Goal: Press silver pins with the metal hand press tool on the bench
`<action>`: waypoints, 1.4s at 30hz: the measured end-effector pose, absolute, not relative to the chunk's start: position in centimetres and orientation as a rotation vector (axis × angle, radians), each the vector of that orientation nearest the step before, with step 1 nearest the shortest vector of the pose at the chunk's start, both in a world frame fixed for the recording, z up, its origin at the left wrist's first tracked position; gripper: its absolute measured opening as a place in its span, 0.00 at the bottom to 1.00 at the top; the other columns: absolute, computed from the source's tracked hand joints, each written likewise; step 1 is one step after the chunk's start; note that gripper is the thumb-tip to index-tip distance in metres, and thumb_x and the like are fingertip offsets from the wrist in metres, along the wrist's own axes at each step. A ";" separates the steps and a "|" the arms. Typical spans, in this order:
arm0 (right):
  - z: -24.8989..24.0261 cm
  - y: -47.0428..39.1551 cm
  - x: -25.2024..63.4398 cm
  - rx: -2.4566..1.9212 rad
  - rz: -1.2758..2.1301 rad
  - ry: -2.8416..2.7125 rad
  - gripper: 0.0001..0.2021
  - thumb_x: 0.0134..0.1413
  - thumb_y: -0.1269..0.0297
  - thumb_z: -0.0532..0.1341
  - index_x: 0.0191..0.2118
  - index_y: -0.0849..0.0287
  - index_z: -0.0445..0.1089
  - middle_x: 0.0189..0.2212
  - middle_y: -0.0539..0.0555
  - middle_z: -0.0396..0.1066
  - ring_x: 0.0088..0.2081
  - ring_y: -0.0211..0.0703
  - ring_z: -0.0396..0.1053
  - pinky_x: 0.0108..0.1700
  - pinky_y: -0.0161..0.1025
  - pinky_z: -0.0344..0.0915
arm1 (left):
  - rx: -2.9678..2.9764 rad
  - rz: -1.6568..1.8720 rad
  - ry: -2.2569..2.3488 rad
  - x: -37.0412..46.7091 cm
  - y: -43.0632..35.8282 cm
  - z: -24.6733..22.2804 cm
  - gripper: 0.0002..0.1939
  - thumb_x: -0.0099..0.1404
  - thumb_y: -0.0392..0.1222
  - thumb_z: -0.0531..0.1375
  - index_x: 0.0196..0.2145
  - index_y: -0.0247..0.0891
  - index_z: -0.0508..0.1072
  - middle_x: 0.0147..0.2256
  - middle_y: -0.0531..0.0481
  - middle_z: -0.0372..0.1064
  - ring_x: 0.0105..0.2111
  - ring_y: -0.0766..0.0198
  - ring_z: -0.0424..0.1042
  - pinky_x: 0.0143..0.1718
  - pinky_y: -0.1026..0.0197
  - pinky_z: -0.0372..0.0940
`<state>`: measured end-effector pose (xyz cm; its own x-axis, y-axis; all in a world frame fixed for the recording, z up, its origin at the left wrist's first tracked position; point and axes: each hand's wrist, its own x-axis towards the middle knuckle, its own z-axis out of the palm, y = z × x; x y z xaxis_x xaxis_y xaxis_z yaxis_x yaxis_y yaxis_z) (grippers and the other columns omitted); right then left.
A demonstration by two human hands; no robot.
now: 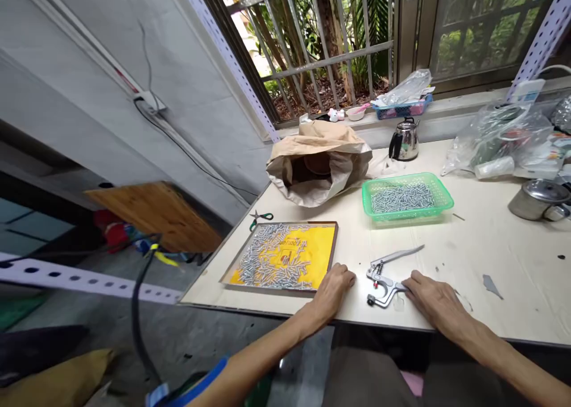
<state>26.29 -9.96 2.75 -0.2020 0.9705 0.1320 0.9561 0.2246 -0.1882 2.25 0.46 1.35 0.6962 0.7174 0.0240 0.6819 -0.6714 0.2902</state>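
My left hand (333, 288) rests on the table with its fingers curled, close to the right front corner of a shallow tray (335, 240). Nothing shows in that hand. Inside the tray, many small silvery metal pieces, like screws or rivets, lie over a yellow printed sheet (319, 249), mostly to its left and front. My right hand (435, 297) is closed at the fingertips on one handle end of metal snap-fastener pliers (389, 287). The pliers lie on the table between my hands, their handles spread and the jaw toward me.
Behind lie a crumpled brown paper bag (319, 151) and a green plastic basket (366, 202) of similar metal pieces. Scissors (261, 218) sit near the left edge. A kettle (407, 140), a metal pot (537, 200) and plastic bags (504, 136) stand along the back and right.
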 end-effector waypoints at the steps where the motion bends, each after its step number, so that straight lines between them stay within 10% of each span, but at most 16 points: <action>1: 2.8 -10.0 26.4 -1.807 0.099 -2.279 0.09 0.59 0.73 0.50 0.33 0.55 0.64 0.29 0.49 0.65 0.27 0.37 0.66 0.23 0.34 0.51 | 2.648 0.200 1.115 2.1 0.5 1.2 0.11 0.66 0.34 0.52 0.30 0.37 0.73 0.29 0.48 0.66 0.34 0.62 0.65 0.36 0.62 0.61; 11: 1.9 -11.2 25.6 -1.665 -0.420 -2.221 0.14 0.54 0.83 0.49 0.28 0.58 0.64 0.24 0.50 0.65 0.24 0.38 0.61 0.26 0.37 0.50 | 1.833 0.284 1.362 3.6 -0.2 2.9 0.08 0.57 0.40 0.60 0.31 0.33 0.76 0.28 0.49 0.72 0.28 0.64 0.68 0.31 0.63 0.63; 19: 1.8 -11.5 25.4 -1.671 -0.421 -2.227 0.15 0.57 0.82 0.48 0.32 0.58 0.67 0.23 0.51 0.64 0.26 0.40 0.60 0.28 0.39 0.49 | 1.352 0.188 1.305 5.7 -1.8 3.0 0.21 0.48 0.54 0.66 0.29 0.30 0.76 0.14 0.58 0.58 0.15 0.73 0.53 0.17 0.68 0.49; 42: 2.5 -10.7 26.0 -1.693 -0.123 -2.494 0.10 0.55 0.79 0.53 0.33 0.58 0.67 0.29 0.52 0.68 0.30 0.41 0.63 0.29 0.39 0.53 | 1.250 -0.259 1.401 6.7 -1.7 4.9 0.15 0.49 0.43 0.68 0.18 0.32 0.67 0.10 0.58 0.60 0.11 0.73 0.59 0.17 0.69 0.57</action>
